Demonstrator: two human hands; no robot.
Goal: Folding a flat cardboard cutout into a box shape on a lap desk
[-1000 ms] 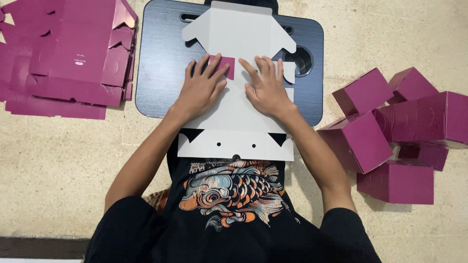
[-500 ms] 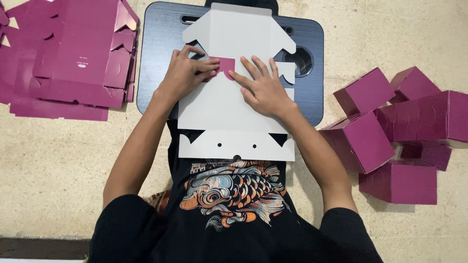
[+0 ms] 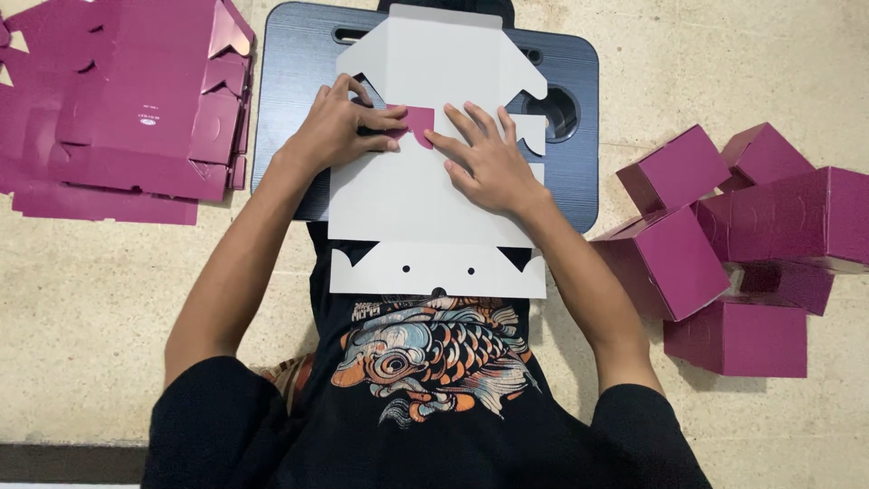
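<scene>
Two hands sit on one flat box blank [image 3: 425,208], white side up, its near edge over your lap and the rest lying across the dark lap tray [image 3: 579,136]. Nearest you is the blank's bottom flap w/ small punched dots; further up, approx mid-sheet, both hands meet at a small magenta tab [image 3: 418,120]. Your left hand [image 3: 339,127] curls its fingers and thumb onto the tab's left side, pinching or pressing it – can't tell which for sure. Your right hand [image 3: 489,163] is unclenched, palm down, fingers spread, fingertips touching just beside the tab and pinning the sheet flat; it grasps nothing. My read on the blank: thin card, light, stiff along panels but eager to bend at scored lines, smooth coated face so it may slide on the tray, and edges/tabs will crease or tear if forced. Best hold is prob at flap edges near a fold, w/ the other palm flat on the main panel. Farther out, right side, folded magenta boxes [image 3: 724,244] are heaped on the floor; far left, a stack of flat magenta blanks [image 3: 127,100] lies just beside the tray.
</scene>
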